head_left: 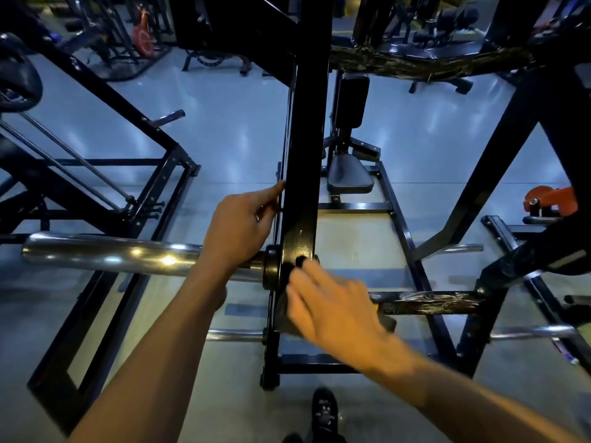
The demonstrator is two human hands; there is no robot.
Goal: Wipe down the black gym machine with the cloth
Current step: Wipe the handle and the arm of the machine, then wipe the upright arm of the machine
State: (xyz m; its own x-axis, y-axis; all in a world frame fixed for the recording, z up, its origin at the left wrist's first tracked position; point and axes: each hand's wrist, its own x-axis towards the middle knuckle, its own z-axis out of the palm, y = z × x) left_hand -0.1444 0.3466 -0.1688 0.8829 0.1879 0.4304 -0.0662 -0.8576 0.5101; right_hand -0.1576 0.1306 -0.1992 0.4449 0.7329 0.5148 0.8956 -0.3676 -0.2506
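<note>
— While we look down from the head camera, where does the black gym machine (307, 129) stand for us?

— Dead centre: its black upright post runs from the top of the view down to the grey floor (224, 100), with a padded seat (350, 175) just behind it.

— And the cloth (287, 302)?

— Dark, low on the post, pressed there under our right hand (332, 305). That hand is blurred, fingers spread and fairly straight, flat over the cloth — we cannot tell whether the thumb hooks round it.

— Our left hand (241, 225)?

— Higher up, on the post's left edge. Its fingers curl around that edge, thumb along the side nearest us, so it grips the machine.

— Anything beside the hands?

— A chrome bar sleeve (128, 254) juts left from the post, passing under our left wrist. A dark shoe (324, 410) shows at the bottom edge, and an orange part (548, 198) sits far right.
</note>
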